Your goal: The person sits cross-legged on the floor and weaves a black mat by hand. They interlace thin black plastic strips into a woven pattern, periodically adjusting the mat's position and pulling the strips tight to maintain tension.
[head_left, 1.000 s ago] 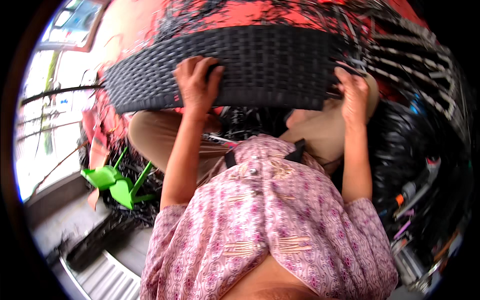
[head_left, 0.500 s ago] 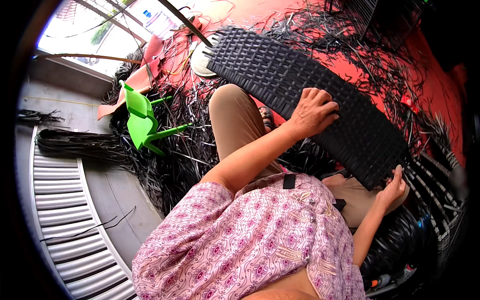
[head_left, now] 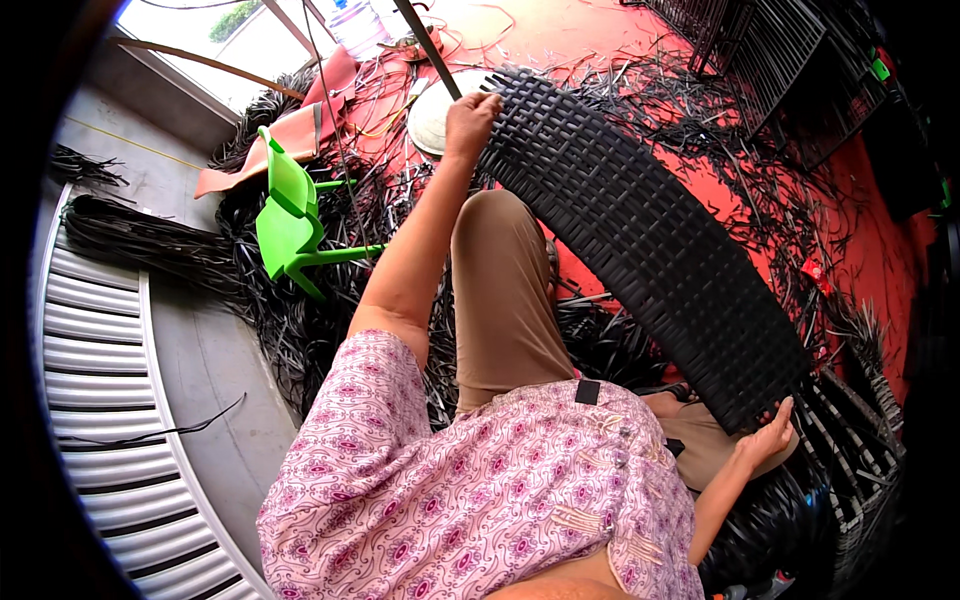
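Note:
A long panel (head_left: 640,240) woven from flat black plastic strips slants across in front of me, from upper middle to lower right. My left hand (head_left: 473,122) is closed at its far left end, fingers curled over the corner where short strip ends stick out. At the panel's near right end, my right hand (head_left: 768,432) grips the lower edge, its thumb pointing up along the corner. The panel passes over the far side of my raised knee (head_left: 500,290). Part of each hand's grip is hidden by the hand itself.
A small green plastic chair (head_left: 290,215) lies tipped among heaps of loose black strips (head_left: 330,350). A white slatted frame (head_left: 120,380) is at the left. Dark metal racks (head_left: 760,60) stand at the far right on the red floor (head_left: 590,35). A pale round lid-like thing (head_left: 430,120) sits behind the panel.
My left hand has moved from the panel's middle to its far left end and closed there. The right hand stays at the near end. The view has shifted slightly.

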`<action>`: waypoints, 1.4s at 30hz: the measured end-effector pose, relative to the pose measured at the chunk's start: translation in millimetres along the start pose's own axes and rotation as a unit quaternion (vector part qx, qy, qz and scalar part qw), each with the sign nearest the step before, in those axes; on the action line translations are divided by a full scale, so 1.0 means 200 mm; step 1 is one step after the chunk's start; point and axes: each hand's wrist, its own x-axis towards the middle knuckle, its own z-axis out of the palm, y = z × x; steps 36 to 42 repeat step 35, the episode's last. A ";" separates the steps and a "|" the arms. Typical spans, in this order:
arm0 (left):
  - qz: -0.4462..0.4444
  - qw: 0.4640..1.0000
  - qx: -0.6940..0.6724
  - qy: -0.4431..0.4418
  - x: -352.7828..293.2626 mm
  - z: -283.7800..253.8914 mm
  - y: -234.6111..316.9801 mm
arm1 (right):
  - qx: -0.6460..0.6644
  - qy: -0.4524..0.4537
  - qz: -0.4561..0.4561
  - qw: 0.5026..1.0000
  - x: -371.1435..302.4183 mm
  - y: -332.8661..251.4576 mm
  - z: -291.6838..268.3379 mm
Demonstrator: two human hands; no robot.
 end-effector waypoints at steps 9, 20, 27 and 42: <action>-0.149 0.988 -0.026 -0.034 0.28 -0.20 -0.20 | 0.011 -0.006 0.015 1.000 0.00 0.02 -0.01; -0.314 0.929 -0.167 -0.099 0.34 -0.15 -0.13 | 0.045 0.030 0.032 0.998 -0.01 0.04 0.03; -0.229 0.958 -0.165 -0.050 0.41 -0.13 -0.37 | 0.066 0.055 0.035 0.996 -0.03 0.04 0.07; -0.232 0.950 -0.211 -0.010 0.59 -0.25 -0.64 | 0.088 0.062 0.024 0.994 -0.02 0.08 0.08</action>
